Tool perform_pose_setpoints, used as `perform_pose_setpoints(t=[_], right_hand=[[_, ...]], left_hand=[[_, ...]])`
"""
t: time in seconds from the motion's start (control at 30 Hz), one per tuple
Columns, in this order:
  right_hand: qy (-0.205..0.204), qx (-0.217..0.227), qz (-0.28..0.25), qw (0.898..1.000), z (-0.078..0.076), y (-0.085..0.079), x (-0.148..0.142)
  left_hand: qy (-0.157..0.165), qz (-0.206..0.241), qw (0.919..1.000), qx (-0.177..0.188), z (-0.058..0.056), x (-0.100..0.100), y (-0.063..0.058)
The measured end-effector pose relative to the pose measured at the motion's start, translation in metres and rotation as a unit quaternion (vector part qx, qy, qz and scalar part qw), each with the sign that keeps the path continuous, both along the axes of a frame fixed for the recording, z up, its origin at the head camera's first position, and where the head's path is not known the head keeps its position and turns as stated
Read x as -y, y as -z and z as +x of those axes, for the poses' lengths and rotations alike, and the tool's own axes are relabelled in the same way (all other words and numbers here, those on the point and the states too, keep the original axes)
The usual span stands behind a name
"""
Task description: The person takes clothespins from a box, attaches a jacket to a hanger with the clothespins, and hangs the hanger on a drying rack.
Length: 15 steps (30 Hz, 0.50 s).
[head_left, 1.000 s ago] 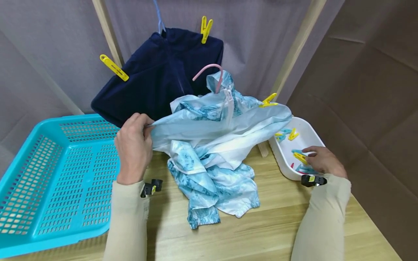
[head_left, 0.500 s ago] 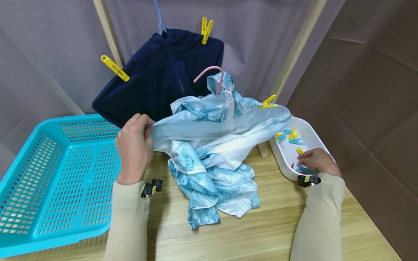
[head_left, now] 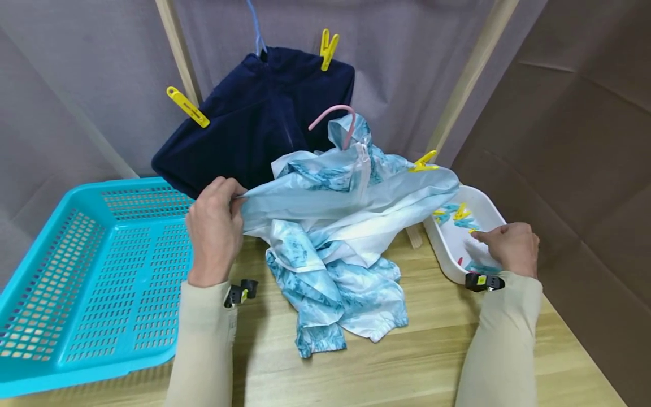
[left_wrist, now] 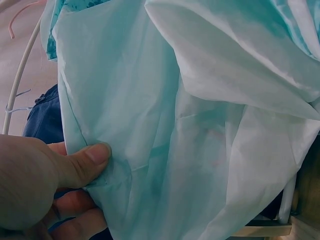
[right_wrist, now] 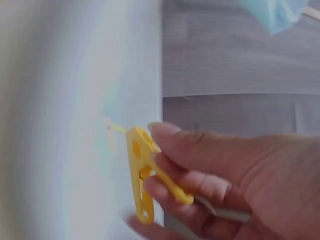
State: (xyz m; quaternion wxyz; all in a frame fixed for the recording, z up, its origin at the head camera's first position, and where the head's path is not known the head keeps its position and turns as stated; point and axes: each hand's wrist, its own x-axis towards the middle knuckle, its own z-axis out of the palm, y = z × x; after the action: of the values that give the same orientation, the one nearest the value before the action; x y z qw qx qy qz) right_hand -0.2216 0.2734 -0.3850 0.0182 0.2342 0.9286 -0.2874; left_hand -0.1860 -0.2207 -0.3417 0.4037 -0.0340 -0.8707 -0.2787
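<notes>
My left hand (head_left: 216, 232) pinches the left edge of a light blue and white patterned jacket (head_left: 325, 203) between thumb and fingers; in the left wrist view the thumb (left_wrist: 92, 159) presses on the thin fabric. The jacket hangs turned partly inside out on a pink hanger (head_left: 333, 108), its lower part bunched on the table. A yellow clothespin (head_left: 424, 162) sits on its right shoulder. Over the white tub (head_left: 460, 243) at right, my right hand (head_left: 513, 246) holds another yellow clothespin (right_wrist: 135, 170) in its fingertips, seen close up in the right wrist view.
A navy garment (head_left: 254, 113) hangs behind on a blue hanger, with yellow clothespins on both shoulders. At left stands a turquoise perforated basket (head_left: 142, 277). Wooden poles (head_left: 473, 73) rise at the back. Several blue, yellow and red clothespins lie in the tub.
My right hand, earlier reaching among the clothespins in the tub, has lifted slightly with a yellow one. The left hand keeps its pinch on the jacket, and the head view has shifted a little.
</notes>
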Motion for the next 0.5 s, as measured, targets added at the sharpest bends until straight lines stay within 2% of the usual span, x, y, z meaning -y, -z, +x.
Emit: perform_pose_setpoints(t=[0.13, 0.27, 0.4, 0.5], right_hand=[[-0.037, -0.026, -0.003, 0.999, 0.005, -0.011, 0.004], [-0.075, -0.073, 0.007, 0.994, 0.005, -0.019, 0.012], [-0.088, -0.123, 0.022, 0.988, 0.003, -0.026, 0.028], [-0.089, -0.177, 0.022, 0.980, 0.005, -0.033, 0.043]], left_hand=[[0.003, -0.001, 1.0000, -0.005, -0.001, -0.002, 0.000], [-0.001, -0.003, 0.9999, -0.014, -0.001, -0.004, 0.001], [-0.006, -0.004, 0.9997, -0.024, -0.001, -0.003, 0.001], [-0.006, -0.005, 0.9997, -0.024, -0.001, -0.001, 0.000]])
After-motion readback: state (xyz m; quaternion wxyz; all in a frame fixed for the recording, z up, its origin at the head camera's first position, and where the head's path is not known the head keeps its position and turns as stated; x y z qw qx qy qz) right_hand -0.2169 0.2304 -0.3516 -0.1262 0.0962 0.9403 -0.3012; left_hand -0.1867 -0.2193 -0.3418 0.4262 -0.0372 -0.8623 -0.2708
